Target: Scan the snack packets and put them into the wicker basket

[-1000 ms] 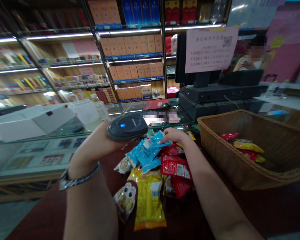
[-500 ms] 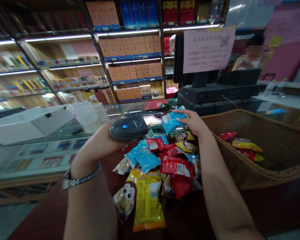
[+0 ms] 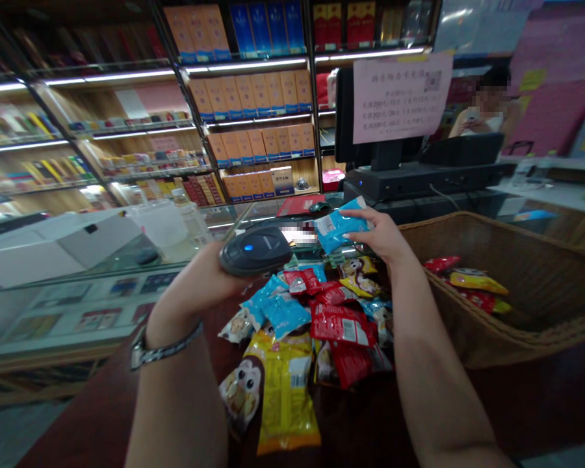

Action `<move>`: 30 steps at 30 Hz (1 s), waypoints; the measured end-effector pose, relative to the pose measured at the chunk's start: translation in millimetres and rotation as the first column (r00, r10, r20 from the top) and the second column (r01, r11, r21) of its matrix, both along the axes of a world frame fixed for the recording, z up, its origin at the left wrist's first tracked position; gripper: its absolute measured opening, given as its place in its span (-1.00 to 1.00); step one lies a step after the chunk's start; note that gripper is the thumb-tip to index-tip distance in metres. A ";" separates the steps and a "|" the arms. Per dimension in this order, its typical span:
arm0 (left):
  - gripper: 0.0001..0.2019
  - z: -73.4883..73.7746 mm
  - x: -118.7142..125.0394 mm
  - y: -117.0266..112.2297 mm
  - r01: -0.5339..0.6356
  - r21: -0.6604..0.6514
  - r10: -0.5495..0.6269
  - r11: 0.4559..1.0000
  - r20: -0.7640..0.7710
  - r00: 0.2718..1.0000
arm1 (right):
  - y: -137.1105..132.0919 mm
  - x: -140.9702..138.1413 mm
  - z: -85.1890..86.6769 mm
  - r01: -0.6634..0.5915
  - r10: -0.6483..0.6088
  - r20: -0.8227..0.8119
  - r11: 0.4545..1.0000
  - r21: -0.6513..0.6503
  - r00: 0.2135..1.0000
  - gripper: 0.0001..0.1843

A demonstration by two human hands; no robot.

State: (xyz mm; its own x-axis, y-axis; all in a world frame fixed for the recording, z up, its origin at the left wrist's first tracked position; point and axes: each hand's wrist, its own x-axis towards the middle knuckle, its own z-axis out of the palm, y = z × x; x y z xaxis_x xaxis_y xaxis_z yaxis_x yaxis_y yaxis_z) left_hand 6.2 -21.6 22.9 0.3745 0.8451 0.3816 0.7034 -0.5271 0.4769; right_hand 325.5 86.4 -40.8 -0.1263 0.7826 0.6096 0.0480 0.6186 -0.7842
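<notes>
My left hand point(image 3: 209, 266) is wrapped round a dark barcode scanner point(image 3: 256, 250) with a blue light on top; most of its fingers are hidden beneath the scanner. Just right of the scanner's front, my right hand point(image 3: 383, 234) pinches a blue snack bag point(image 3: 338, 227), its white barcode patch turned toward the scanner. Below both hands lies a pile of snack bags: blue bags point(image 3: 285, 312), red bags point(image 3: 344, 325) and a large yellow bag point(image 3: 290, 396) with its barcode up. A brown bag with a cartoon face point(image 3: 244, 387) lies beside the yellow one.
A brown woven basket point(image 3: 458, 218) at the right holds a few red and yellow bags. Behind it stand a monitor with a pink sign point(image 3: 402, 97) and a seated person point(image 3: 487, 110). A white box point(image 3: 58, 247) and a clear plastic jug point(image 3: 163, 224) sit on the glass counter.
The scanner in my left hand has shifted slightly right, closer to the blue snack bag. My right hand still holds the bag, its barcode patch now a little more level. The pile looks unchanged.
</notes>
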 end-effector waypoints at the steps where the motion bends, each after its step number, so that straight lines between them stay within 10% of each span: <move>1: -0.70 0.0 -0.6 0.3 -0.006 -0.004 0.006 1.000 0.000 1.000 | -0.2 0.2 0.5 0.011 -0.011 0.009 1.000 0.016 1.000 -0.44; 12: -0.74 0.5 0.7 0.0 0.012 0.002 -0.012 1.000 0.024 1.000 | 0.8 2.5 -0.6 0.056 -0.057 0.042 0.998 0.030 0.997 -0.43; 16: -0.72 2.2 3.3 -0.4 -0.004 0.012 0.004 1.000 0.020 1.000 | -0.3 7.4 5.8 0.268 -0.274 0.041 0.958 0.105 0.961 -0.49; 21: -0.66 2.3 2.3 -0.8 -0.034 0.029 0.033 0.999 0.025 0.999 | -18.9 23.5 24.4 0.822 -0.821 -0.028 0.569 0.017 0.570 -0.46; 25: -0.73 0.8 -0.8 -0.3 -0.043 0.016 0.043 0.999 0.010 0.999 | -32.7 32.4 29.7 0.966 -0.970 0.042 0.235 -0.106 0.240 -0.23; 30: -0.72 0.5 -0.7 1.1 -0.017 0.034 0.016 0.999 0.010 1.000 | -32.9 32.2 24.8 0.960 -0.972 0.134 0.159 -0.229 0.192 -0.09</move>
